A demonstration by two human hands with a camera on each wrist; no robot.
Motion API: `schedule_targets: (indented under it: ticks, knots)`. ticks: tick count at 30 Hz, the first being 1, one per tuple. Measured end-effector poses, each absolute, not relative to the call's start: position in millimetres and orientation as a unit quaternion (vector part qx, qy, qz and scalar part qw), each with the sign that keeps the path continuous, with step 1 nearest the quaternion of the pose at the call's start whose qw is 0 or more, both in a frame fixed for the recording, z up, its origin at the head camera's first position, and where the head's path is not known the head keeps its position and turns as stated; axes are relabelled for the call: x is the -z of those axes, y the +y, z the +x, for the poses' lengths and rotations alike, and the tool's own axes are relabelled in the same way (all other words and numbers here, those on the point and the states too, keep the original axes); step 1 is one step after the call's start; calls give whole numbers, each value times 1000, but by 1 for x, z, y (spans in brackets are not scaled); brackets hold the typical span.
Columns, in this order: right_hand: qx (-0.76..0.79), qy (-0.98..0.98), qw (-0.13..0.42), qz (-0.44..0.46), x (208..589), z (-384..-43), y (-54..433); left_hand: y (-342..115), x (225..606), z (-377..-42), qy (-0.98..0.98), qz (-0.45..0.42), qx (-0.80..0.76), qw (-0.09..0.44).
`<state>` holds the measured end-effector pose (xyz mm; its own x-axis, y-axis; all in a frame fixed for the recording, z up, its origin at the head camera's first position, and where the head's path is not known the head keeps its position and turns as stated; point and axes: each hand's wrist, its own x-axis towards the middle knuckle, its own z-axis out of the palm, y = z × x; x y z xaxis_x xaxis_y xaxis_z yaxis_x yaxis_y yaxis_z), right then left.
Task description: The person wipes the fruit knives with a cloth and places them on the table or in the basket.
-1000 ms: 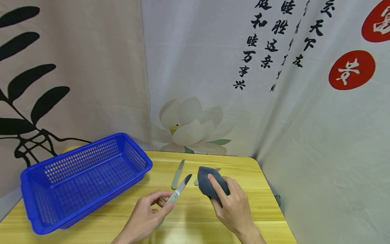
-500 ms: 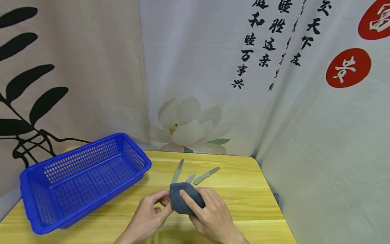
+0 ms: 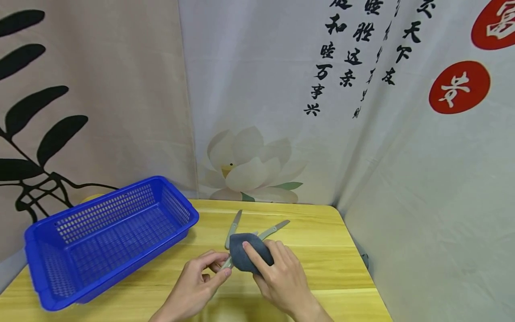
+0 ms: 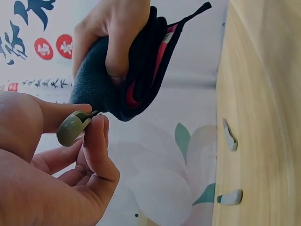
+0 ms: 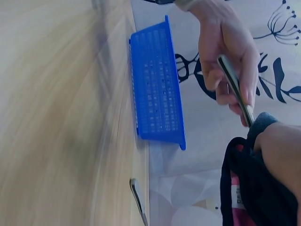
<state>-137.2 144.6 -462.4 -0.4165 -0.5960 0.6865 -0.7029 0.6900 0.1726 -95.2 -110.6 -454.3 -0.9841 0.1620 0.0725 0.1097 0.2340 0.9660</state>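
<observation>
My left hand (image 3: 195,284) pinches a small knife by its pale green handle (image 3: 227,263) between thumb and fingers. A folded dark blue-grey cloth (image 3: 244,257) is in my right hand (image 3: 284,277) and covers most of the knife's blade. In the left wrist view the cloth (image 4: 89,77) shows black edging, a red inner strip and a hanging loop, and the knife (image 4: 70,132) is seen from its handle end. Two similar knives lie on the table just beyond my hands, one on the left (image 3: 233,230) and one on the right (image 3: 275,228).
A blue perforated plastic basket (image 3: 130,263) stands on the left side of the yellow wood-grain table (image 3: 326,259). Behind the table and along its right side hang printed cloth curtains (image 3: 257,89) with a lotus, leaves and black characters.
My right hand has brought the cloth left onto the blade, then slid it slightly toward the tip, baring more of the handle. My left hand has stayed nearly in place with the knife.
</observation>
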Motion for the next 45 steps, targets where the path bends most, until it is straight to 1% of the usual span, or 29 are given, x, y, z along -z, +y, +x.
schedule_targets:
  ticks: [3, 8, 11, 14, 15, 17, 22, 24, 26, 28, 32, 39, 45]
  knots:
    - [-69, -848, 374, 369, 463, -142, 149, -111, 455, -96, 787, 92, -610, 23]
    - [-74, -847, 388, 355, 465, -151, 157, -113, 456, -96, 787, 114, -607, 14]
    - [-73, -849, 391, 347, 466, -156, 162, -112, 456, -96, 795, 104, -597, 11]
    - [-72, -858, 383, 334, 467, -162, 170, -111, 456, -96, 812, 88, -577, -9]
    - [-73, -862, 379, 328, 467, -164, 173, -111, 457, -95, 819, 86, -567, -24]
    - [-77, -870, 372, 314, 467, -167, 180, -111, 459, -95, 832, 94, -542, -72]
    - [-88, -885, 363, 278, 468, -171, 197, -115, 466, -97, 851, 140, -443, -244]
    - [-93, -887, 363, 270, 468, -170, 203, -118, 468, -100, 852, 160, -398, -300]
    - [-98, -888, 363, 265, 468, -168, 206, -122, 469, -104, 852, 182, -352, -342]
    - [-101, -888, 363, 265, 467, -165, 208, -126, 470, -107, 848, 207, -316, -371]
    - [-109, -882, 366, 275, 465, -160, 205, -131, 472, -112, 838, 248, -266, -407]
    - [-127, -866, 369, 314, 457, -146, 185, -129, 474, -118, 803, 289, -183, -488]
    - [-128, -860, 350, 349, 451, -132, 160, -124, 477, -122, 769, 322, -156, -530]
